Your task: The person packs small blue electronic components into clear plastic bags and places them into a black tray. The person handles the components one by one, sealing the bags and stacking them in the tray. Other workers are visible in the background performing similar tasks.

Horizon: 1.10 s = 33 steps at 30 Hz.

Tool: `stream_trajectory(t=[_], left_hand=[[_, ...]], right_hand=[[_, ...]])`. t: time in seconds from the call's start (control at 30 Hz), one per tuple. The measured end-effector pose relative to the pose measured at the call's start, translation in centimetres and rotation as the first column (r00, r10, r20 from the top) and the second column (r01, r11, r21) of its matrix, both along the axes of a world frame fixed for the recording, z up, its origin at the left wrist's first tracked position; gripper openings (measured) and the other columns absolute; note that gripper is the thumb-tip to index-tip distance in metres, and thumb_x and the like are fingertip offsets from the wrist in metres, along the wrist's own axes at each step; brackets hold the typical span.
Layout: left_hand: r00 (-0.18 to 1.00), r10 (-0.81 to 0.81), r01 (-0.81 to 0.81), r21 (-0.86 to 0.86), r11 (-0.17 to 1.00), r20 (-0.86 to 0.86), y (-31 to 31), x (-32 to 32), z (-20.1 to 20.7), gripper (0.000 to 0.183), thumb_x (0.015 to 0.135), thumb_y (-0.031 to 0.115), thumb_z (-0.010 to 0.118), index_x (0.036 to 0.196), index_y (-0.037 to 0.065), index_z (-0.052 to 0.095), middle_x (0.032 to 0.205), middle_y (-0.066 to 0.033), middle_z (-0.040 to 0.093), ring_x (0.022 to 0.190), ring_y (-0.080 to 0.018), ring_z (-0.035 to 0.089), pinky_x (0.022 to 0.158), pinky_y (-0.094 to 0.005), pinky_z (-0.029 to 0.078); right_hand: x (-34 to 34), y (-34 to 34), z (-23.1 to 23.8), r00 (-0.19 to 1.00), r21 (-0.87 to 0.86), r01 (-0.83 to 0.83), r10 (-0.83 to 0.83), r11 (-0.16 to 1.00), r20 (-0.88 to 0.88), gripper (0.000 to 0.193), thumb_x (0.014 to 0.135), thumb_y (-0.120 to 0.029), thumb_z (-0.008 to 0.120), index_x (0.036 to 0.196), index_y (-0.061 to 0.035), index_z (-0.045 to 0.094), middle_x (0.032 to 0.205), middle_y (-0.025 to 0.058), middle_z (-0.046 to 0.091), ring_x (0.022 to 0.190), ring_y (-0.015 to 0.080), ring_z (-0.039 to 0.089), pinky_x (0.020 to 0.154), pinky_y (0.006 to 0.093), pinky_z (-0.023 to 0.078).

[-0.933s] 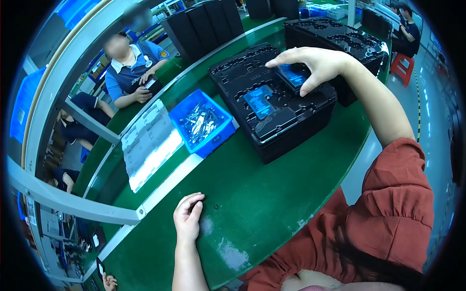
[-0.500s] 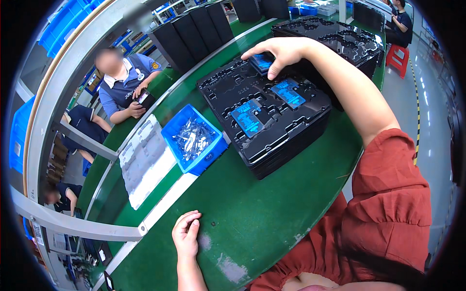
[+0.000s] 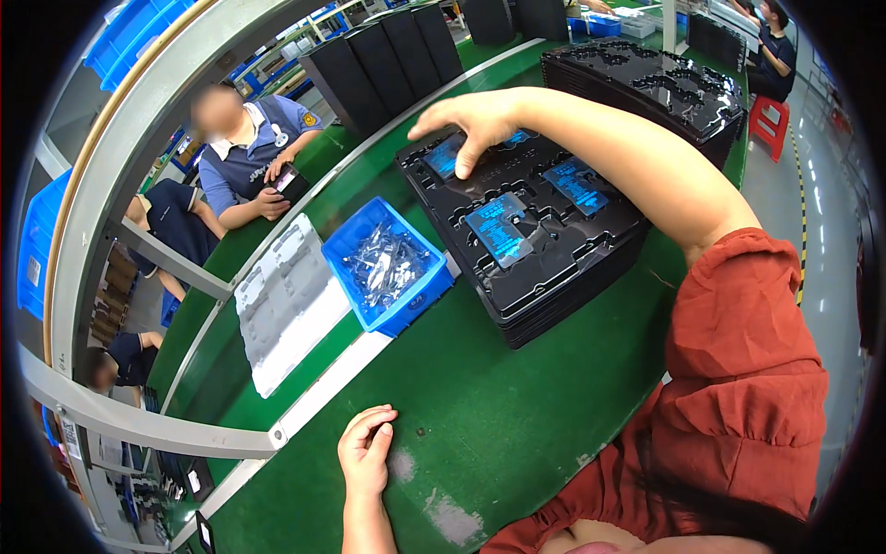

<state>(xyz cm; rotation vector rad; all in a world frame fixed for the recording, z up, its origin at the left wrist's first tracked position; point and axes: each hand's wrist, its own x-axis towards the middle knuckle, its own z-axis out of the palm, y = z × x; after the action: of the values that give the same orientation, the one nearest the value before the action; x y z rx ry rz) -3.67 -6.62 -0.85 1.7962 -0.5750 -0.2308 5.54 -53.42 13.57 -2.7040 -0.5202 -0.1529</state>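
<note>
A black moulded tray [image 3: 544,268] lies on top of a stack of like trays on the green table. Blue-filmed flat parts sit in its pockets: one near left [image 3: 499,229], one near right [image 3: 574,187], one farther back [image 3: 521,138], partly behind my wrist. Over the tray's far left corner, my right hand [image 3: 471,129] spans another blue-filmed flat part [image 3: 443,158] between thumb and fingers; part of it is hidden. My left hand [image 3: 367,451] rests on the table at the near side, fingers curled in and thumb up, with nothing visible in it.
A blue bin [image 3: 392,319] of small clear-and-dark pieces stands left of the trays, beside a white moulded tray [image 3: 281,309]. More black trays [image 3: 646,83] are stacked at the back right. Across the table a person [image 3: 254,152] holds a dark box. Grey frame bars [image 3: 157,434] cross the left.
My right hand has moved left across the tray to its far left corner, with a blue-filmed part under it. The back part it covered is now partly uncovered. My left hand stays put.
</note>
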Motion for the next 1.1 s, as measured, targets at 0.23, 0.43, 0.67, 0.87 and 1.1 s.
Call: stream_trajectory(t=[0.23,0.43,0.67,0.87,1.1], left_hand=[[1.000,-0.019,0.019,-0.017,1.000,-0.015,0.1,0.1,0.1,0.016,0.084,-0.002,0.063,0.098,0.002,0.070,0.108,-0.0108,0.064,0.101,-0.0179,0.060,0.087,-0.0282,0.046],[1.000,-0.028,0.028,0.010,1.000,0.004,-0.1,0.0,0.0,0.016,0.083,-0.002,0.061,0.097,0.001,0.069,0.107,-0.0109,0.064,0.101,-0.0188,0.060,0.090,-0.0299,0.046],[0.998,-0.007,0.004,0.042,0.999,0.056,-0.1,0.1,-0.2,0.016,0.082,0.000,0.063,0.096,0.002,0.070,0.104,-0.0098,0.065,0.098,-0.0178,0.061,0.086,-0.0289,0.047],[0.997,-0.027,0.025,0.028,0.999,0.070,0.1,0.4,-0.7,0.016,0.083,0.002,0.062,0.097,0.002,0.070,0.105,-0.0093,0.065,0.098,-0.0179,0.060,0.087,-0.0291,0.047],[0.997,-0.016,0.011,0.061,0.998,0.074,0.0,0.2,-0.2,0.015,0.084,0.004,0.063,0.097,0.002,0.070,0.105,-0.0084,0.065,0.098,-0.0173,0.061,0.087,-0.0291,0.046]], right_hand=[[-7.5,-1.5,2.5,0.885,-0.106,0.223,-0.156,0.969,0.439,0.052,0.080,-0.025,0.071,0.126,-0.0050,0.056,0.129,0.0139,0.054,0.123,0.0294,0.050,0.105,0.0394,0.038],[-21.0,-7.7,2.8,0.711,-0.179,0.616,-0.444,0.767,0.544,0.048,0.081,-0.028,0.071,0.120,-0.0024,0.060,0.119,0.0151,0.060,0.113,0.0312,0.056,0.099,0.0396,0.042],[-29.7,-12.5,2.4,0.842,0.069,0.532,-0.536,0.844,0.062,0.058,0.065,-0.011,0.076,0.121,-0.0039,0.061,0.117,0.0081,0.061,0.111,0.0226,0.055,0.100,0.0342,0.040],[-28.3,-16.3,3.8,0.877,0.402,0.413,-0.476,0.817,0.065,0.045,0.077,-0.015,0.074,0.119,-0.0029,0.063,0.108,0.0032,0.065,0.101,0.0112,0.056,0.091,0.0272,0.044],[-21.6,-5.1,4.9,0.798,0.328,0.248,-0.384,0.912,0.465,0.041,0.079,-0.013,0.071,0.118,-0.0046,0.063,0.103,0.0026,0.063,0.096,0.0155,0.058,0.087,0.0304,0.046]])
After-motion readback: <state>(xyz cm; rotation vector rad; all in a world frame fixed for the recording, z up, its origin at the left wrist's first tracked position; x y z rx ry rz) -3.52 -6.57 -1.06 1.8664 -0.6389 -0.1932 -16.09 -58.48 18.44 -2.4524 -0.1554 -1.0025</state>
